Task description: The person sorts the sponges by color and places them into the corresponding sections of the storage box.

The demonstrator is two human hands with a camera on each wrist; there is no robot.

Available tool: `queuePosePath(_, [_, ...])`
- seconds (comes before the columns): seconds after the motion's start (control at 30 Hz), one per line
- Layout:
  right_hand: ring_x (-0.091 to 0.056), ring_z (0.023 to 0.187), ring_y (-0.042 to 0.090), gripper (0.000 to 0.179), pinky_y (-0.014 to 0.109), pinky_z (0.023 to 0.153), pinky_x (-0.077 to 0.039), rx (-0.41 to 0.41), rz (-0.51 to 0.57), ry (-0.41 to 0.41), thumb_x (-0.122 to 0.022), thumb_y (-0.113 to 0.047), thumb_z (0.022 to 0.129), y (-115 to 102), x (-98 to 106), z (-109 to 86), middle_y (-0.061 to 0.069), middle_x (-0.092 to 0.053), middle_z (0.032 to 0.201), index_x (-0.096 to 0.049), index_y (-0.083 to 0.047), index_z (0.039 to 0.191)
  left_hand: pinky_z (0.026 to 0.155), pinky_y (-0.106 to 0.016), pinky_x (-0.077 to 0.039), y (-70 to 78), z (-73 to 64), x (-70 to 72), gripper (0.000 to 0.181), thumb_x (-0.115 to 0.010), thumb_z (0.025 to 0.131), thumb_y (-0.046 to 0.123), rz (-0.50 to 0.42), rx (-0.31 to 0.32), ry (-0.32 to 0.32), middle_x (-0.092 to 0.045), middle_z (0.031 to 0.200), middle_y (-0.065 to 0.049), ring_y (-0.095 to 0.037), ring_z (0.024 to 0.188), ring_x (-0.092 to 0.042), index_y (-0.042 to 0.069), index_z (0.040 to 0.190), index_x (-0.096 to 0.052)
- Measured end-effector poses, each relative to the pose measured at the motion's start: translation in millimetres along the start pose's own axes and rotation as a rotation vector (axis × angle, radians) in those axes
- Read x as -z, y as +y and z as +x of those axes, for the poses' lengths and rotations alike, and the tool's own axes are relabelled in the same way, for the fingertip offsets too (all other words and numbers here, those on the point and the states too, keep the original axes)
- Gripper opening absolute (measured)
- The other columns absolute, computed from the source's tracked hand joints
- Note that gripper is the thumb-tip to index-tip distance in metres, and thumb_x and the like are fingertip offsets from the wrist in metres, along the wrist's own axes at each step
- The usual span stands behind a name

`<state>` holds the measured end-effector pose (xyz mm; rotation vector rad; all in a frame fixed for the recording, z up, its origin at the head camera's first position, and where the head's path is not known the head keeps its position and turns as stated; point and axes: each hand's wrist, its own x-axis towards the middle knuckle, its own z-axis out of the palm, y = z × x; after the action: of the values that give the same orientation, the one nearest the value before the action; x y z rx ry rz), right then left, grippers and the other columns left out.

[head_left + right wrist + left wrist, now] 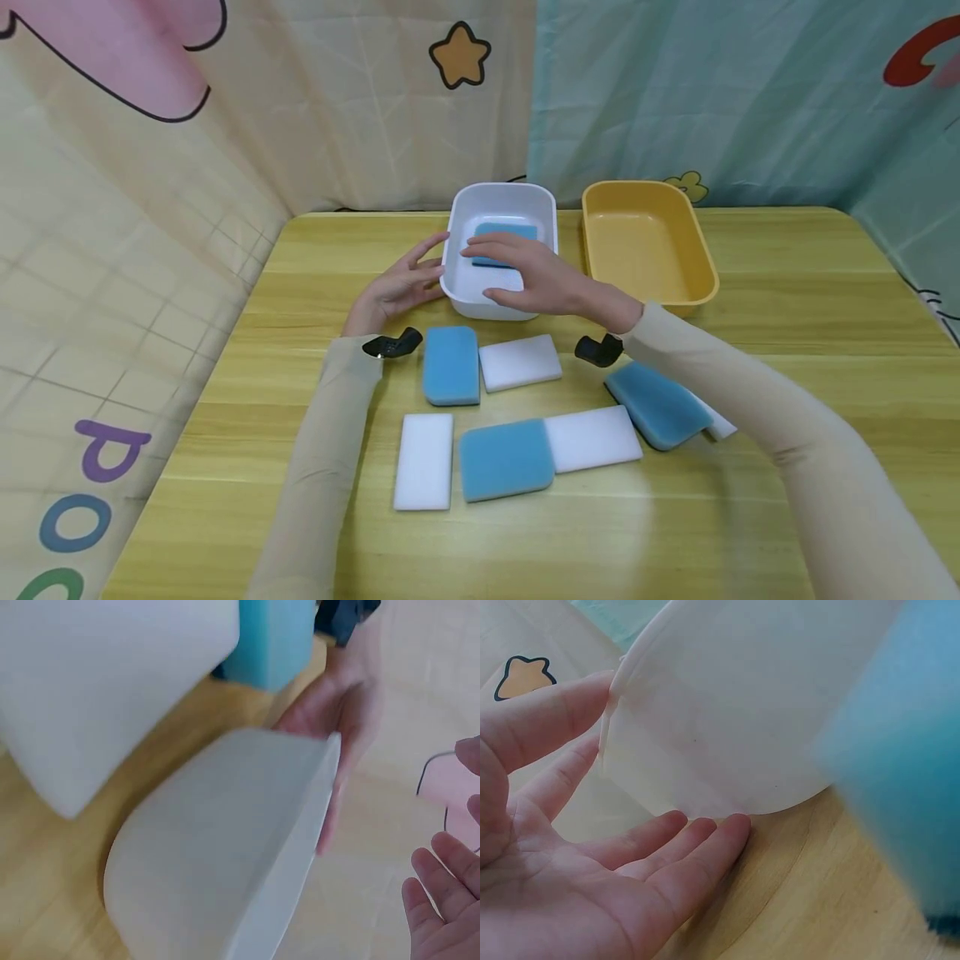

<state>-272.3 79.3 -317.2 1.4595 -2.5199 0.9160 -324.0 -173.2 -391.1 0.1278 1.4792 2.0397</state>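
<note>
A white plastic basin (489,307) stands at the back of the table with a blue sponge (507,230) lying flat inside. On its left side, the fingers of my left hand (397,287) touch the rim and outer wall; in the left wrist view that hand (592,892) has extended fingers. My right hand (543,279) hovers over the basin, fingers spread and partly covering the sponge. Nothing shows between its fingers, and the right wrist view has that hand (446,900) apart from the basin wall (202,832).
A yellow basin (645,242) stands to the right. In front lie blue sponges (452,367) (506,460) (660,407) and white sponge blocks (521,363) (423,462) (596,439); another white block (722,421) is partly hidden under the right forearm. Curtains (360,100) hang behind the table.
</note>
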Motion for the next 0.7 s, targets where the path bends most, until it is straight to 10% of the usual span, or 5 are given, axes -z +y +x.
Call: queuePosePath(0.7, [-0.044, 0.128, 0.022, 0.052, 0.038, 0.107, -0.04, 0.054, 0.046, -0.188, -0.069, -0.024, 0.084, -31.9, -30.2, -23.5, 0.009, -0.05, 0.136, -0.052, -0.009, 0.131, 0.085, -0.029, -0.051, 0.1, -0.8, -1.6, 0.062, -0.045, 0.096, 0.0, 0.003, -0.011, -0.008, -0.026, 0.153, -0.014, -0.02, 0.116, -0.047, 0.032, 0.146, -0.028])
